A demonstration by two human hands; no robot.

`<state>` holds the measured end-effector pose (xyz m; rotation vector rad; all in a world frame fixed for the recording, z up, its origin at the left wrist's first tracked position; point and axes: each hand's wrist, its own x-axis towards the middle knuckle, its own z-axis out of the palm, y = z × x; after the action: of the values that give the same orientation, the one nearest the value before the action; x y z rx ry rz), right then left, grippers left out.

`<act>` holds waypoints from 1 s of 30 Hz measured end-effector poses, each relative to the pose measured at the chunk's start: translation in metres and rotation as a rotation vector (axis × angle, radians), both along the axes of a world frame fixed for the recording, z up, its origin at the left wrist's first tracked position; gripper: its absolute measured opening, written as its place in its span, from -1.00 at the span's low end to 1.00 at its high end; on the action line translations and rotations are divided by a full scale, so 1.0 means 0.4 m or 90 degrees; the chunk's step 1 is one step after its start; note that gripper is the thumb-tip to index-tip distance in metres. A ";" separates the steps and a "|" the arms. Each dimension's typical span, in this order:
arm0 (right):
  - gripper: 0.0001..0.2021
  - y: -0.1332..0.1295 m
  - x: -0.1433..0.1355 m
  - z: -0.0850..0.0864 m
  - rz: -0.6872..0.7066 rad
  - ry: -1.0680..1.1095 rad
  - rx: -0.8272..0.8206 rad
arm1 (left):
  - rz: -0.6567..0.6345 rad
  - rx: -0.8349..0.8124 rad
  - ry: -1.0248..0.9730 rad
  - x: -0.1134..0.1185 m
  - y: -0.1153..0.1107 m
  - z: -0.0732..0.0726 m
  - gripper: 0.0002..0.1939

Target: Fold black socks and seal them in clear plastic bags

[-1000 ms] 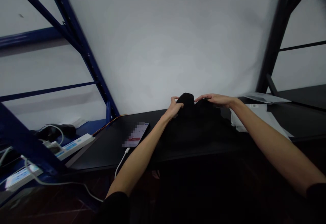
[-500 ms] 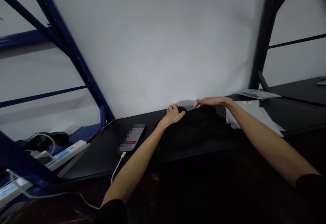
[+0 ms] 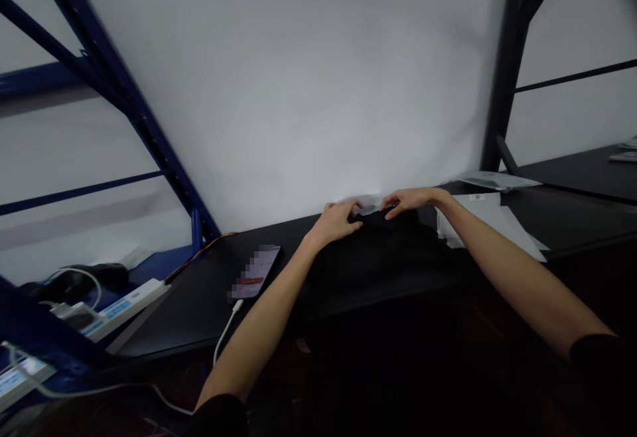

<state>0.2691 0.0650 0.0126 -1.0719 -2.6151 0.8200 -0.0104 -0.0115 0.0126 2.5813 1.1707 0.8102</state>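
Note:
A black cloth item [image 3: 388, 251], probably a garment, lies on the black shelf top in front of me; its dark outline blends into the shelf. My left hand [image 3: 338, 221] rests at its far left edge, fingers bent and thumb apart from the index finger. At the far right edge, my right hand [image 3: 409, 199] touches the cloth with curved fingers, and a gap shows between thumb and fingertips. Between the hands, against the wall, lies a clear plastic bag [image 3: 367, 203].
A phone [image 3: 256, 272] on a white charging cable [image 3: 226, 331] lies left of my forearm. White packets [image 3: 478, 215] and another clear plastic bag [image 3: 497, 180] are on the right. Blue rack posts [image 3: 149, 135] and a power strip [image 3: 132, 303] stand at left, a black post [image 3: 505, 72] at right.
My left hand's fingers have gone from spread on the cloth to more bent. My right thumb now shows below its fingers. The view has shifted slightly.

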 end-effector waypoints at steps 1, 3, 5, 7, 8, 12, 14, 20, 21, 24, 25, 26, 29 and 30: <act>-0.49 0.005 0.002 -0.002 0.000 0.002 0.000 | 0.002 -0.001 -0.015 -0.007 0.006 0.005 -0.59; -0.47 0.012 0.007 -0.006 0.000 0.001 -0.002 | 0.030 -0.001 -0.038 -0.023 0.016 0.015 -0.62; -0.47 0.015 0.010 -0.007 -0.002 -0.001 -0.001 | 0.101 0.013 -0.063 -0.041 0.023 0.025 -0.63; -0.47 0.013 0.012 -0.006 -0.002 -0.002 -0.002 | 0.219 0.036 -0.069 -0.064 0.024 0.035 -0.62; -0.48 0.011 0.013 -0.005 0.000 -0.003 -0.005 | 0.289 0.043 -0.051 -0.076 0.023 0.040 -0.62; -0.47 -0.008 0.014 0.005 -0.004 -0.007 -0.002 | 0.531 0.041 0.142 -0.123 0.020 0.043 -0.63; -0.46 -0.016 0.012 0.011 -0.005 -0.005 0.006 | 0.564 0.088 0.205 -0.137 0.025 0.039 -0.66; -0.46 -0.016 0.009 0.014 0.020 0.004 0.021 | 0.387 0.020 0.190 -0.132 0.065 0.035 -0.62; -0.47 -0.015 0.008 0.013 0.024 0.008 0.023 | 0.359 -0.051 0.202 -0.131 0.071 0.036 -0.59; -0.50 -0.015 0.008 0.013 0.035 0.021 0.029 | 0.334 -0.205 0.242 -0.139 0.085 0.035 -0.42; -0.50 -0.017 0.008 0.015 0.032 0.021 0.029 | 0.332 -0.219 0.252 -0.145 0.089 0.034 -0.40; -0.49 -0.021 0.009 0.018 0.024 0.018 0.029 | 0.329 -0.215 0.257 -0.153 0.092 0.035 -0.41; -0.45 -0.036 0.015 0.032 -0.004 0.011 0.035 | 0.296 -0.180 0.236 -0.180 0.099 0.044 -0.43; -0.44 -0.041 0.018 0.035 -0.007 0.006 0.035 | 0.279 -0.180 0.220 -0.189 0.099 0.050 -0.40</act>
<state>0.2763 0.0487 0.0267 -1.0636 -2.6052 0.7447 -0.0858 0.0281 0.0328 2.3151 1.8415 0.2338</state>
